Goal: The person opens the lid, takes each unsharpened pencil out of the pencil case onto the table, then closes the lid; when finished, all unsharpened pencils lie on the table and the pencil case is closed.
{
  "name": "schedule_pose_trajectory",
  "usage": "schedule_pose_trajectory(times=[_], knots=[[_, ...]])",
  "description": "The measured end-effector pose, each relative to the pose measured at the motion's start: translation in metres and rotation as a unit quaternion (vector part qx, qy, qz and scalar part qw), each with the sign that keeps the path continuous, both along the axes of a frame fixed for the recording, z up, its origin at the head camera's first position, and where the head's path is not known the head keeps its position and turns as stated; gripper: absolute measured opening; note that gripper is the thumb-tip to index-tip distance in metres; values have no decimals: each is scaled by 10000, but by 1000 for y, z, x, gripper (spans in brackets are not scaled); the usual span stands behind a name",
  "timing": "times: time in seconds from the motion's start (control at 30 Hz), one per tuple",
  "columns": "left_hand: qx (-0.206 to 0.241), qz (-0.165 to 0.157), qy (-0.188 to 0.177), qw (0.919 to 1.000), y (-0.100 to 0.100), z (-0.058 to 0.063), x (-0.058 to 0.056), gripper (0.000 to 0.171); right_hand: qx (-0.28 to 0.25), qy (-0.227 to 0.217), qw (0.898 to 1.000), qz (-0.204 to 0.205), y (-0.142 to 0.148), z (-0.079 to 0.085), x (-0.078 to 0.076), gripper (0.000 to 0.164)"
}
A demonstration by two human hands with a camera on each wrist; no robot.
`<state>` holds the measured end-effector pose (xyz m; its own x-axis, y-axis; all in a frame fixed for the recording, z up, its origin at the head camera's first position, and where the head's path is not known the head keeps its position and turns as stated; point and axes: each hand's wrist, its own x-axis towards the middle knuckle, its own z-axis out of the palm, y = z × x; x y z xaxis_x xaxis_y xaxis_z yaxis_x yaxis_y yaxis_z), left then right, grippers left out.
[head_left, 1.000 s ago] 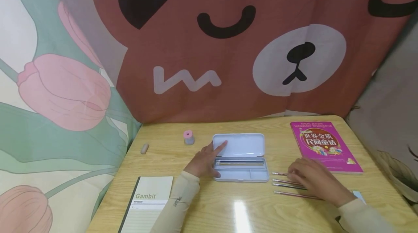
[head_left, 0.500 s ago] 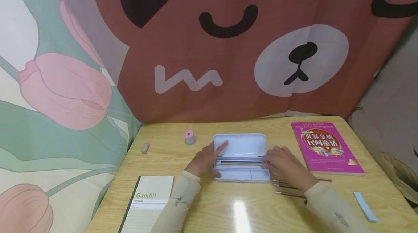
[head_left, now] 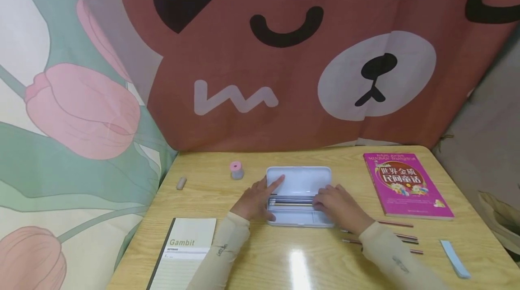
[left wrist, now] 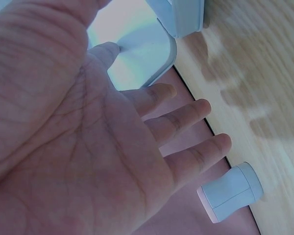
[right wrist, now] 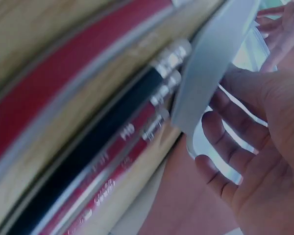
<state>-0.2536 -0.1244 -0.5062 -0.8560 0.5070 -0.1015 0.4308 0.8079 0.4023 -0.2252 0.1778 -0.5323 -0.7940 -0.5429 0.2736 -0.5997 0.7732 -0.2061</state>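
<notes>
A pale blue pencil case [head_left: 298,180] lies open at the middle of the table, with several pencils [head_left: 290,203] in its rear compartment. My left hand [head_left: 253,200] rests on its left end, index finger against the raised lid and thumb at the lower edge. In the left wrist view its other fingers [left wrist: 179,122] stretch out past the case. Over the right end of the rear compartment, my right hand [head_left: 339,206] has its fingers bent into the case. The case wall hides some fingertips in the right wrist view, so whether they pinch a pencil is unclear.
Several red and black pencils [head_left: 396,224] lie right of the case, partly under the right forearm. Around them are a pink book [head_left: 400,181] and a light blue strip [head_left: 455,259]. Leftward sit a pink-topped spool-like thing [head_left: 236,170], an eraser-like block [head_left: 181,183] and a notebook [head_left: 187,249].
My right hand has moved left from the loose pencils to the right part of the case. The light blue strip has come into full view. My left hand stays on the case.
</notes>
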Motion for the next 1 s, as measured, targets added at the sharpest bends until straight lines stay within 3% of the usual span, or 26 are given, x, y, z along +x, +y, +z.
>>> schedule_pose_trajectory(times=[0.37, 0.6, 0.77, 1.0], knots=[[-46, 42, -91, 9999, 0, -1, -1, 121, 387, 1, 9991, -186, -16, -7, -8, 15], [-112, 105, -148, 9998, 1, 1, 0, 120, 612, 465, 9970, 12, -11, -9, -4, 20], [-138, 114, -146, 9997, 1, 2, 0, 121, 413, 622, 9972, -8, 7, 4, -2, 16], [-102, 85, -108, 9999, 2, 3, 0, 121, -437, 5, 9989, -171, 62, 23, 12, 22]])
